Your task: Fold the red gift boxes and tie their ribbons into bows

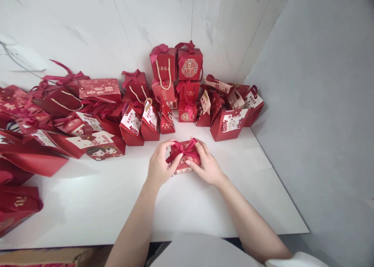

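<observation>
A small red gift box (188,167) with gold characters lies on the white table in front of me. A dark red ribbon bow (183,151) is tied across its top. My left hand (160,164) has the bow's left loop between thumb and fingers, along the box's left side. On the other side, my right hand (209,165) curls around the right loop, its thumb lying over the box's top face. Both hands rest against the box, and their fingers hide its side edges.
Red gift boxes (189,64) are stacked against the marbled wall (146,21). Several pointed boxes (230,125) stand at the back right. A large pile of red boxes (99,146) fills the left. A grey wall (321,103) borders the table (96,204) on the right; a cardboard carton (49,255) sits below its front edge.
</observation>
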A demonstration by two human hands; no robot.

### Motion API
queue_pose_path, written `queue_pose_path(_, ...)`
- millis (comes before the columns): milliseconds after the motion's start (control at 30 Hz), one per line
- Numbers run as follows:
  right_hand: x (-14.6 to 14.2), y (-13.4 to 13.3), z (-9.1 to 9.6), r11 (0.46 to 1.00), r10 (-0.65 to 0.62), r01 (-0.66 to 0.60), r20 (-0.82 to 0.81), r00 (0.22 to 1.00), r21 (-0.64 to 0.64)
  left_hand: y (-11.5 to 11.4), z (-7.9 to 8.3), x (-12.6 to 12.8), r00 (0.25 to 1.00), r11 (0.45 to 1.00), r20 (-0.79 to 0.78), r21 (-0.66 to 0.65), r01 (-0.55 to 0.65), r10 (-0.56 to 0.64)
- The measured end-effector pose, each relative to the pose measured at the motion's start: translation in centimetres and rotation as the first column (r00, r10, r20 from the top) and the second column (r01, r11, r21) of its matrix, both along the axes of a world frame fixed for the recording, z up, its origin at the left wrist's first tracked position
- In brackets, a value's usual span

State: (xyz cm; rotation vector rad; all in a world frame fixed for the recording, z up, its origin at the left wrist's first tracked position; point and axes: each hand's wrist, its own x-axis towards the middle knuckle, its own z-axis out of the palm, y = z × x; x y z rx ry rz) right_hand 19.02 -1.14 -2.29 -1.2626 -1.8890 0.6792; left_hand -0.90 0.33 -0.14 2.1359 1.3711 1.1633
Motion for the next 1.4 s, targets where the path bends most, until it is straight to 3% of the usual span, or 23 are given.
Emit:
queue_pose_path(133,0.0,0.1,-0.1,1.000,0.003,-0.003,0.003,1.000,-0.007,0.3,0.0,-0.3,0.995,0.994,-0.041,0.064,-0.085,0.088)
queue_pose_path(267,0.0,0.1,-0.2,1.000,0.001,-0.001,0.002,1.000,-0.006,0.4,0.0,-0.6,0.988,0.987,-0.115,0.139,-0.083,0.099)
queue_pose_path(433,0.0,0.0,0.0,1.000,0.008,-0.008,0.001,1.000,0.001,0.4,-0.2,-0.7,0.984,0.998,-0.170,0.020,0.059,-0.055)
queue_pose_path(533,0.0,0.0,0.1,1.000,-0.001,0.001,0.002,1.000,0.017,0.2,0.2,-0.5,0.982,0.982,-0.104,-0.120,0.144,-0.157)
queue_pose_path(633,-0.1,0.1,0.1,1.000,-0.013,0.013,0.007,1.000,0.015,0.0,0.5,-0.3,0.981,0.967,-0.037,-0.178,0.183,-0.192)
queue_pose_path(767,0.0,0.1,-0.3,0.998,-0.019,0.017,0.027,0.999,0.068,0.1,0.1,-0.3,0.980,0.974,-0.021,-0.115,0.196,-0.199)
queue_pose_path(967,0.4,0.2,-0.7,0.967,-0.046,0.031,0.056,0.997,0.251,0.3,-0.6,-0.4,0.973,0.973,-0.003,0.034,0.230,-0.230)
queue_pose_path(1200,0.3,0.3,-0.4,0.965,-0.089,0.069,0.070,0.994,0.253,0.2,-0.8,0.3,0.964,0.961,0.120,-0.114,0.252,-0.239)
queue_pose_path(1400,0.4,0.3,-0.3,0.964,-0.097,0.076,0.068,0.993,0.254,0.1,-0.8,0.6,0.960,0.954,0.141,-0.148,0.260,-0.240)
